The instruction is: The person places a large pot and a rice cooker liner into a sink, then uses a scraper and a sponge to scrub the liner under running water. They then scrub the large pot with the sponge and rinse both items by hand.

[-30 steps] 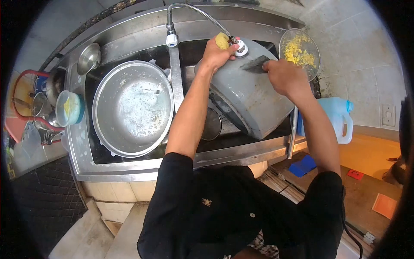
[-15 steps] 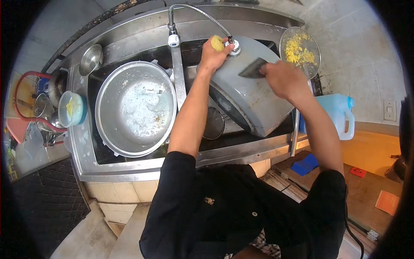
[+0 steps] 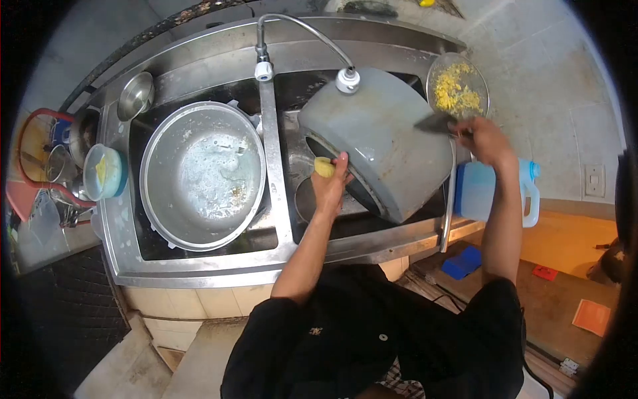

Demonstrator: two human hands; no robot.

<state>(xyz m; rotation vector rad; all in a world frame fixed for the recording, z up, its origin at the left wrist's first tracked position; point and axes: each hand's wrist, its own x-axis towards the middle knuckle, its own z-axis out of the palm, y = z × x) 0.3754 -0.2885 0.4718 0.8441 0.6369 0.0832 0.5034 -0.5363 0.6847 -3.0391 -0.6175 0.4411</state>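
Grips a yellow sponge [image 3: 323,167] in the left hand [image 3: 330,185], closed tight around it and pressed against the lower rim of a big grey pot [image 3: 379,143]. Clasps the pot's dark handle [image 3: 433,122] with the right hand [image 3: 480,138], shut on it at the pot's far right edge. Holds the pot tilted, base upward and mouth turned down toward the sponge, in the right basin of a steel double sink [image 3: 199,269].

Directly under the sponge hand, on the basin floor: a dark round strainer [image 3: 307,199], partly hidden by the wrist. Above the sponge hand, at the top of the upturned base: the white spray head [image 3: 347,80] of a curved flexible tap, touching the pot or just off it, impossible to tell which.

Left of the sponge hand, across the basin divider: a wide round pan [image 3: 203,174] filling the other basin, streaked with suds and yellow scraps. Just beyond the right hand, on the sink's back corner: a glass bowl [image 3: 456,86] of yellow food, near the pot handle. Just below the right hand and forearm, outside the sink's right wall: a blue and white jug [image 3: 495,189], upright. Well off to the left of both hands, on the sink's back ledge: a small steel bowl [image 3: 135,95].
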